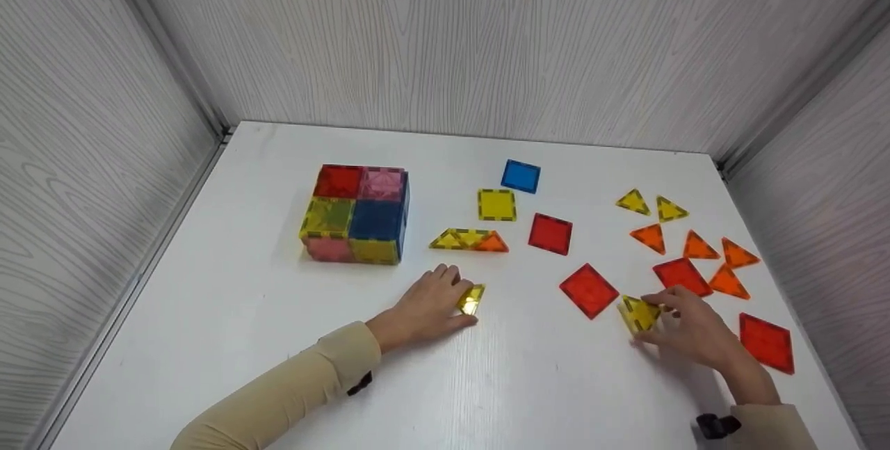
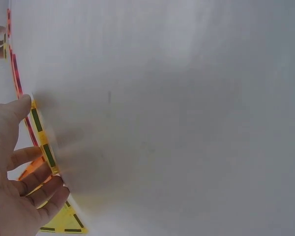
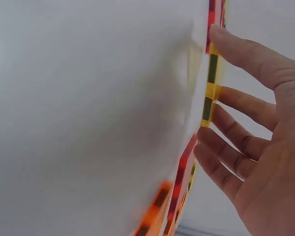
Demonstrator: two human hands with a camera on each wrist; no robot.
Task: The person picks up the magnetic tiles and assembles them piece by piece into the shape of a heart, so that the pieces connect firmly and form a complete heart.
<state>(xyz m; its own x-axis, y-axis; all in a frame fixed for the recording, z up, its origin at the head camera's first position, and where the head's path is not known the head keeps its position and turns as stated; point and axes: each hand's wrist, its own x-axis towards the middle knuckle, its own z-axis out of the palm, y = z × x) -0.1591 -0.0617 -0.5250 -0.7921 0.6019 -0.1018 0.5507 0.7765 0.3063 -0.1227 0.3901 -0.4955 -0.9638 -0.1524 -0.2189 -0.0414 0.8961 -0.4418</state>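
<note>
My left hand [image 1: 432,302] pinches a yellow magnetic tile [image 1: 473,299] between thumb and fingers, low over the table. In the left wrist view that tile [image 2: 43,137] shows edge-on; its full shape is partly hidden. At the right, my right hand [image 1: 692,326] holds a yellow triangular magnetic tile [image 1: 640,313] by its edges, tilted up. The right wrist view shows this tile [image 3: 210,91] edge-on, thumb at one end and fingertips at the other. A row of joined yellow and orange triangles [image 1: 470,240] lies just beyond my left hand.
A box of coloured square tiles [image 1: 354,213] stands at the left. Flat squares lie about: blue [image 1: 521,177], yellow [image 1: 496,205] and several red ones [image 1: 589,291]. Loose yellow triangles [image 1: 671,209] and orange triangles [image 1: 700,246] lie at the right. Panel walls [image 1: 445,39] enclose the table.
</note>
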